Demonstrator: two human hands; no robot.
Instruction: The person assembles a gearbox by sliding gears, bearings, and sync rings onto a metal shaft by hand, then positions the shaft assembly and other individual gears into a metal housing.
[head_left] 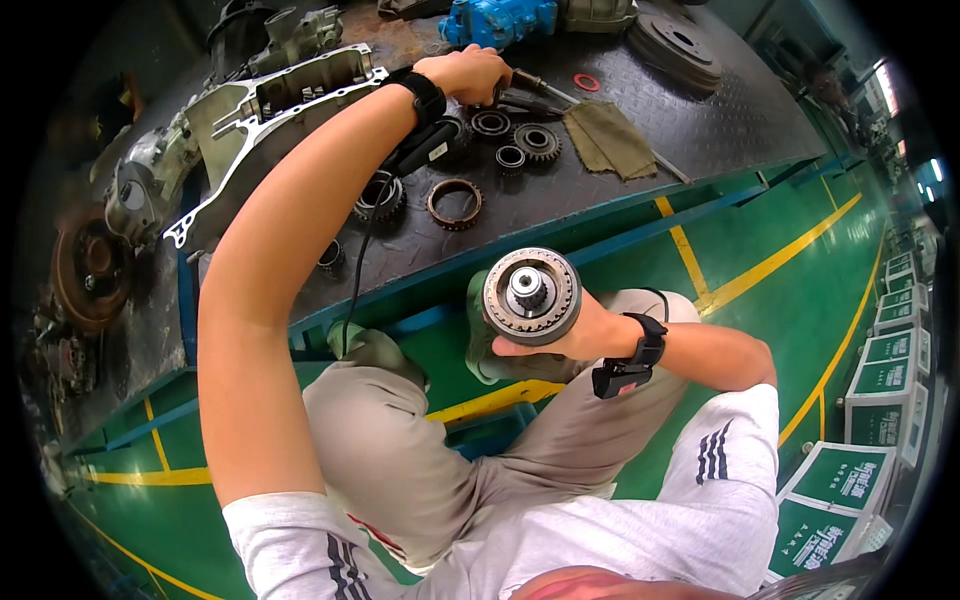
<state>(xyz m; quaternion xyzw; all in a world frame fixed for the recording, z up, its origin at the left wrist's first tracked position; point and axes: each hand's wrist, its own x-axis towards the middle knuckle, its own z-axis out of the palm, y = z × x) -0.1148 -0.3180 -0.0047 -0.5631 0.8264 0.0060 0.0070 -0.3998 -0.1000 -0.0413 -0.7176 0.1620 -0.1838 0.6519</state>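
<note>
My right hand [585,332] is wrapped round a gear shaft [530,290], held over my lap with its splined end facing up and a toothed ring around it. At the far side of the metal table, my left hand [468,74] has its fingers curled down by the dark handles of a plier-like tool [535,106]. What those fingers grip is mostly hidden. A long thin metal rod tool [545,86] lies beside them. Nearer me on the table are a bronze toothed ring [455,228], a gear [538,143], a small bearing-like ring [510,159] and a larger gear ring [397,203].
An open gearbox housing [235,100] takes up the table's left side. A folded olive cloth [610,140], a red ring [586,82], a blue housing [490,20] and a heavy round disc [675,55] lie farther back. Green-and-white boxes [835,510] line the right.
</note>
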